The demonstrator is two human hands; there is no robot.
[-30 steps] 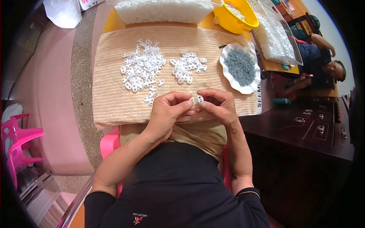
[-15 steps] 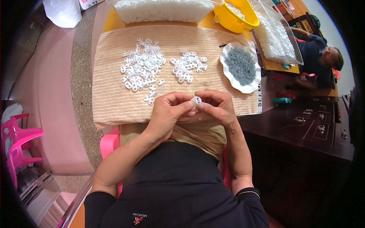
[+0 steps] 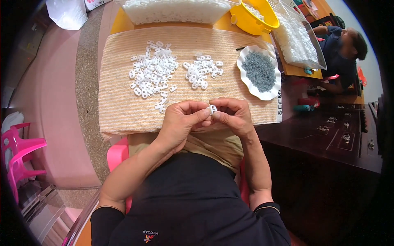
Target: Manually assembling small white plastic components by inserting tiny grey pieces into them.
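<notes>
Between my two hands, just over the near edge of the towel, is a small white plastic piece with two holes (image 3: 212, 109). My left hand (image 3: 186, 119) pinches it from the left with thumb and forefinger. On its other side, the thumb and fingers of my right hand (image 3: 234, 117) close on it. Whether a smaller part is also between the fingertips cannot be made out. Ahead of my hands lies a small pile of similar white pieces (image 3: 201, 73), with a larger pile (image 3: 154, 69) to its left. Small grey parts (image 3: 259, 70) fill a white scalloped dish (image 3: 271, 96) at the right.
A striped towel (image 3: 119, 90) covers the tabletop. Behind it stand a clear bin of white pieces (image 3: 176, 12) and a yellow basket (image 3: 246, 25). Another clear bin (image 3: 301, 45) is at the back right, near another person (image 3: 340, 53). A dark cabinet (image 3: 312, 139) flanks my right.
My hands stay nearly in place; the white piece has turned slightly between my fingers, its holes now showing more plainly. The other person at the right has shifted posture.
</notes>
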